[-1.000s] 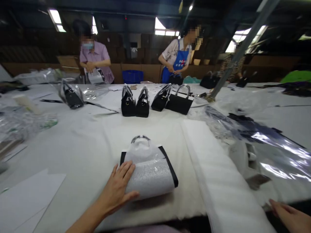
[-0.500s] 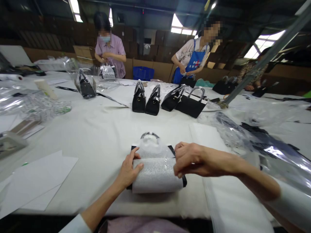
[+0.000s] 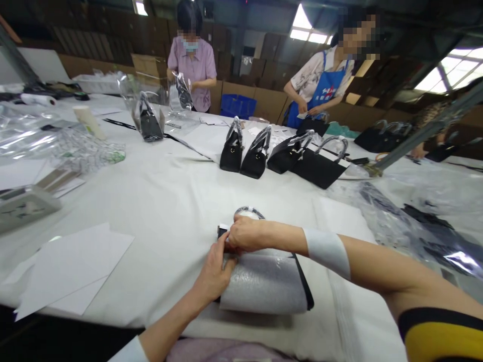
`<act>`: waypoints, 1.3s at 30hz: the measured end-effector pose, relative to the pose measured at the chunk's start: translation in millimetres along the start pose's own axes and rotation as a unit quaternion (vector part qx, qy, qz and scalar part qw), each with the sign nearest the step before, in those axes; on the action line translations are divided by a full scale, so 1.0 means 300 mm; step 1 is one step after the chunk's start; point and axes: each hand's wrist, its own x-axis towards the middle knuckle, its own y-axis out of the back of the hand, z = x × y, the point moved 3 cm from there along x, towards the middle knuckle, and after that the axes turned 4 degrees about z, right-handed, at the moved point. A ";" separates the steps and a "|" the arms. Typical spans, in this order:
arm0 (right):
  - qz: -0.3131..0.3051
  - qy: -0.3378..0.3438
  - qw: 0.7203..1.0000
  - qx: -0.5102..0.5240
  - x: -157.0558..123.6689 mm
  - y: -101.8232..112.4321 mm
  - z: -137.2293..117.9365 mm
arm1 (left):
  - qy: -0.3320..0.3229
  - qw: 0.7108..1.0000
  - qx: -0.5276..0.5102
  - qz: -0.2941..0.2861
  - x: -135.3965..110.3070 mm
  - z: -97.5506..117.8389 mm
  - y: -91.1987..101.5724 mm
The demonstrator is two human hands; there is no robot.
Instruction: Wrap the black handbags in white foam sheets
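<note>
A small black handbag [image 3: 304,286] lies flat on the white table near me, wrapped in a white foam sheet [image 3: 264,284]. Its handle [image 3: 249,211] pokes out at the far end. My left hand [image 3: 215,274] rests on the bag's left edge, fingers pressed against the foam. My right hand [image 3: 245,234] reaches across from the right and pinches the foam at the bag's upper left corner, right beside my left hand's fingertips.
Several black handbags [image 3: 256,156] stand in a row mid-table, another bag [image 3: 149,123] farther left. White paper sheets [image 3: 71,266] lie at left, crumpled clear plastic [image 3: 407,221] at right. Two people [image 3: 192,65] work at the far side; a metal pole [image 3: 426,130] slants at right.
My right hand crossed over the bag from its right corner to its upper left corner. My left hand stayed on the left edge. The camera view shifted left and downward.
</note>
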 end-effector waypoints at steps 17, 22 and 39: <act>0.060 -0.183 0.941 0.279 0.039 -0.177 0.201 | 0.043 0.997 0.055 0.021 0.030 0.032 -0.006; 0.180 -0.193 0.860 0.437 0.010 -0.277 0.202 | 0.062 0.997 0.043 0.028 0.032 0.026 0.001; 0.443 -0.487 0.639 0.397 -0.331 -0.345 0.136 | 0.226 0.962 -0.146 -0.043 0.004 -0.053 -0.011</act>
